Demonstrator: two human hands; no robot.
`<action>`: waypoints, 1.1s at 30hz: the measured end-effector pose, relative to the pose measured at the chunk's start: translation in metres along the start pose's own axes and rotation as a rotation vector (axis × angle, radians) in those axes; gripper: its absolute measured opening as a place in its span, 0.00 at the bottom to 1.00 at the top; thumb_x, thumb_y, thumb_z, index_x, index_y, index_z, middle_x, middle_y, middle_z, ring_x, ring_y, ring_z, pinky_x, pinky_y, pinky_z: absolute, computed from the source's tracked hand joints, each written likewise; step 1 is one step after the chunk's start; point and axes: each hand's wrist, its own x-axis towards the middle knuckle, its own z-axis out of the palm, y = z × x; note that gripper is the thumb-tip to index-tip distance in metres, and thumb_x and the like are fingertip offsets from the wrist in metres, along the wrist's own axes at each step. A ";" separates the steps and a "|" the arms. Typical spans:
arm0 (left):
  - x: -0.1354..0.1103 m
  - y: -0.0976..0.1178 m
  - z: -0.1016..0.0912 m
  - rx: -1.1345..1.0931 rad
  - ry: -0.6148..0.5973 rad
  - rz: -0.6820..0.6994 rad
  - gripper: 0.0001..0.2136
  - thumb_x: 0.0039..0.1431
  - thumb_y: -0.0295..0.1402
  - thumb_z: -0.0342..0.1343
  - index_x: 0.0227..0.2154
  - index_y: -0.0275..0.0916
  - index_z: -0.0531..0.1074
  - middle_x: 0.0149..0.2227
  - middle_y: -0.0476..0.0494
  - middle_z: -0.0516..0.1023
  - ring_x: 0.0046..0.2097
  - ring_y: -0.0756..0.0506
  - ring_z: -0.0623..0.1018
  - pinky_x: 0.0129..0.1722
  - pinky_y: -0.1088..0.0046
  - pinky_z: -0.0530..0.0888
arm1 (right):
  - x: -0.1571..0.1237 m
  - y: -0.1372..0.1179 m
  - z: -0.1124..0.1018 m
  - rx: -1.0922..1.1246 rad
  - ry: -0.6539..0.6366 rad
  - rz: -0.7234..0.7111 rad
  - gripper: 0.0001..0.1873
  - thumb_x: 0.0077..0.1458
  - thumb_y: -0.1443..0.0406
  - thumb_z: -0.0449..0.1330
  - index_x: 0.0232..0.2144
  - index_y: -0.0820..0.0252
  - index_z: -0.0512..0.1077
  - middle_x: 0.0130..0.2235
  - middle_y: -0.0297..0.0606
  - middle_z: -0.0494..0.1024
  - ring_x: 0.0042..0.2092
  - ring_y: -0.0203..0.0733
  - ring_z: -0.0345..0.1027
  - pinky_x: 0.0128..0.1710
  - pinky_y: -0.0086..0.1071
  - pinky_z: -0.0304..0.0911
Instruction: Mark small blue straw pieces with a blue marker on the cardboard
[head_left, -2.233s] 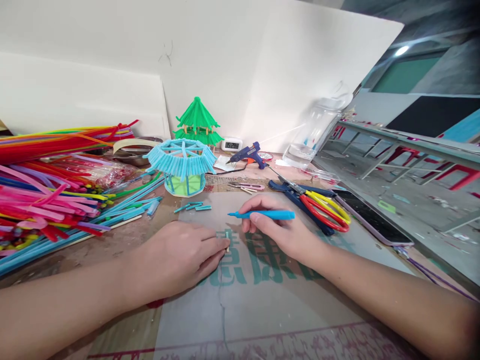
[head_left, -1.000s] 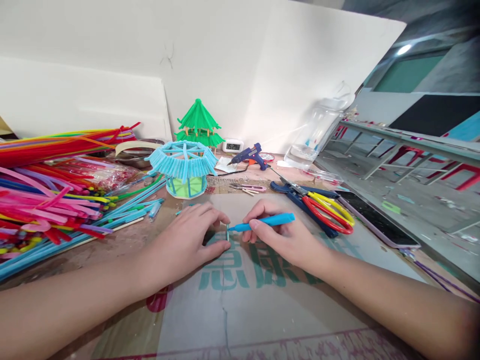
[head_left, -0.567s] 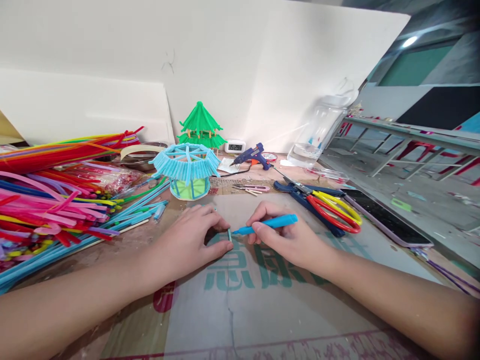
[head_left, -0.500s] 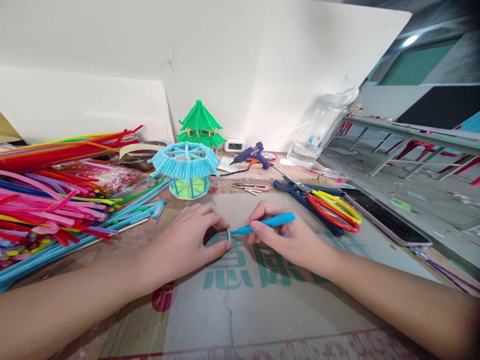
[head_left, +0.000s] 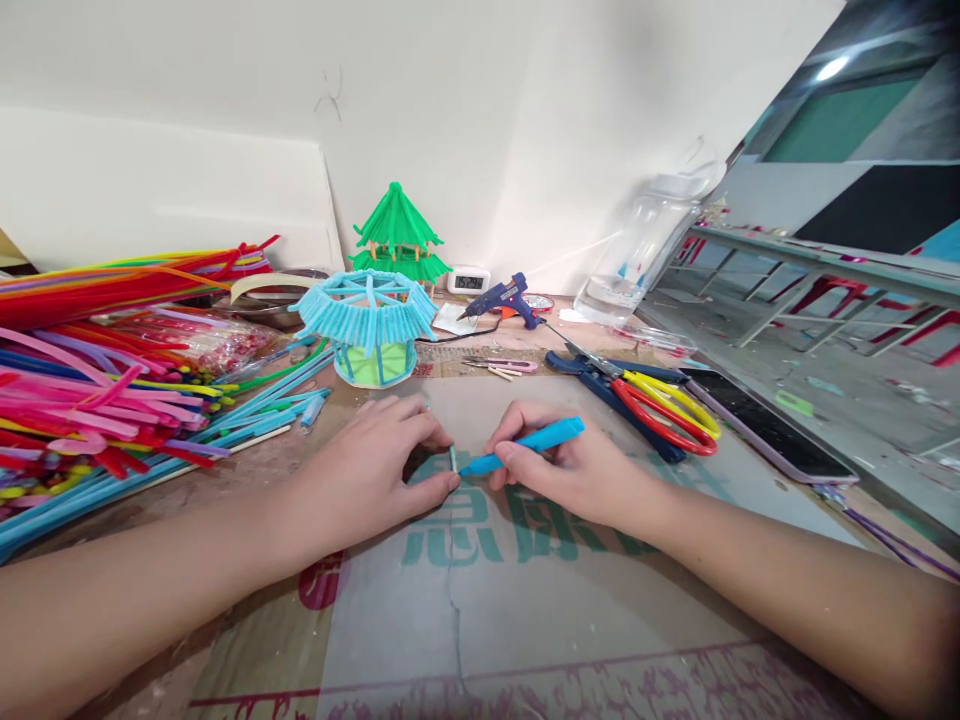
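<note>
My left hand [head_left: 367, 470] rests on the cardboard sheet [head_left: 480, 600] and pinches a short pale straw piece [head_left: 453, 459] between thumb and forefinger, holding it upright. My right hand [head_left: 570, 470] grips a blue craft knife [head_left: 525, 445] like a pen, its tip touching the foot of the straw piece. Behind the hands stands a small blue straw pavilion [head_left: 367, 325] with a green base, and a green straw pavilion [head_left: 396, 235] stands further back.
A big pile of coloured straws [head_left: 105, 370] fills the left side. Scissors with red and yellow handles [head_left: 652, 400], blue-handled pliers [head_left: 592, 375], a phone [head_left: 765, 425], a blue glue gun [head_left: 499, 300], a small clock [head_left: 465, 281] and a clear jar [head_left: 637, 255] lie to the right and back.
My left hand slid forward from flat on the sheet and stood the straw piece up. The knife tip came down from the air to the piece; since then both hands hold nearly still.
</note>
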 end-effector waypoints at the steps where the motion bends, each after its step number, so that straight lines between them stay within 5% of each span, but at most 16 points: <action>1: 0.000 0.000 0.000 -0.001 -0.002 0.002 0.11 0.61 0.43 0.57 0.39 0.41 0.72 0.38 0.45 0.73 0.43 0.41 0.72 0.41 0.63 0.67 | 0.000 0.000 0.000 -0.004 0.006 -0.007 0.09 0.63 0.58 0.57 0.32 0.55 0.67 0.28 0.35 0.79 0.30 0.38 0.73 0.29 0.30 0.66; 26: 0.003 -0.007 -0.001 -0.068 -0.019 -0.019 0.14 0.61 0.46 0.58 0.40 0.40 0.74 0.39 0.45 0.75 0.43 0.41 0.74 0.41 0.65 0.68 | 0.002 -0.003 0.001 0.029 0.015 -0.002 0.08 0.62 0.61 0.57 0.32 0.58 0.66 0.27 0.35 0.79 0.27 0.35 0.69 0.26 0.26 0.63; 33: 0.004 -0.009 0.000 -0.133 0.077 0.051 0.13 0.69 0.36 0.49 0.49 0.41 0.76 0.42 0.45 0.78 0.45 0.44 0.76 0.45 0.68 0.70 | 0.003 -0.007 -0.002 0.027 0.017 -0.053 0.08 0.63 0.61 0.56 0.36 0.59 0.71 0.28 0.36 0.78 0.28 0.36 0.69 0.26 0.27 0.64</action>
